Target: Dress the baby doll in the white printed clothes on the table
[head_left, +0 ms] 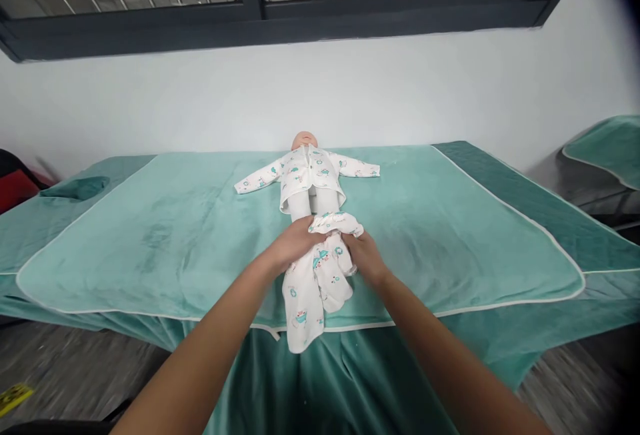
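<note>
A baby doll (pixel 305 139) lies on its back on a green blanket (pixel 200 241), head toward the wall. It wears a white printed jacket (pixel 311 169), its sleeves spread to both sides. The doll's white legs (pixel 327 201) stick out below the jacket hem. Small white printed pants (pixel 306 288) are held at the waistband by my left hand (pixel 299 240) and my right hand (pixel 364 253), one on each side. The waistband is at the lower ends of the legs; the doll's feet are hidden behind it. Both pant legs hang toward me, one past the blanket's edge.
The blanket lies on a table or bed with a dark green cover (pixel 280 381) that drapes down in front. Behind it stands a white wall (pixel 210 101) below a dark window frame (pixel 150 36). A red and black object (pixel 15 185) is at the far left.
</note>
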The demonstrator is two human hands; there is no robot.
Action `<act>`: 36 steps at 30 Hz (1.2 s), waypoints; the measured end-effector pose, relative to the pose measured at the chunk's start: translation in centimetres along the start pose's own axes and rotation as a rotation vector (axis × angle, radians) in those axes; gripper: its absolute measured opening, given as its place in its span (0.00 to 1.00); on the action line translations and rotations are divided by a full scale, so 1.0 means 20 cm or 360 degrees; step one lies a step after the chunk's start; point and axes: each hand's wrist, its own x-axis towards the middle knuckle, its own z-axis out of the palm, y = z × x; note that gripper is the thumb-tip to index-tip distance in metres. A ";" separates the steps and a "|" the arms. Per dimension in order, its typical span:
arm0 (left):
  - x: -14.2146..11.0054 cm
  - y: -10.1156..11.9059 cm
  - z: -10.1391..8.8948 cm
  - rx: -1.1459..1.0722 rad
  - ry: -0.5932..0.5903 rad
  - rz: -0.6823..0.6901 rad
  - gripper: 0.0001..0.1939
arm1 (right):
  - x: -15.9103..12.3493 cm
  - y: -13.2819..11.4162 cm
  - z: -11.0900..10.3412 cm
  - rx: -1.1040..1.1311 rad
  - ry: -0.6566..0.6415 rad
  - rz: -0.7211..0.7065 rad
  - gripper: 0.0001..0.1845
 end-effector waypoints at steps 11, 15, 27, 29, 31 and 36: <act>0.17 0.17 -0.11 -0.0384 0.0055 -0.0130 0.23 | 0.28 -0.05 0.04 0.0368 0.0200 -0.0160 0.14; 0.32 0.15 -0.11 -0.0148 0.0364 0.0025 0.16 | 0.45 -0.01 0.06 0.0305 0.0315 -0.0184 0.13; 0.49 0.02 -0.07 0.0406 0.0867 0.0474 0.10 | 0.69 0.02 0.00 -0.0108 0.0388 -0.0341 0.08; 0.50 -0.01 -0.07 0.0365 0.0940 0.0514 0.10 | 0.72 0.01 -0.03 -0.0405 0.0430 -0.0513 0.06; 0.52 -0.02 -0.07 0.0304 0.1009 0.0555 0.11 | 0.77 0.00 -0.06 -0.0615 0.0473 -0.0645 0.05; 0.55 -0.05 -0.10 0.0061 0.0956 0.0594 0.10 | 0.79 0.00 -0.06 -0.0531 0.0486 -0.0773 0.05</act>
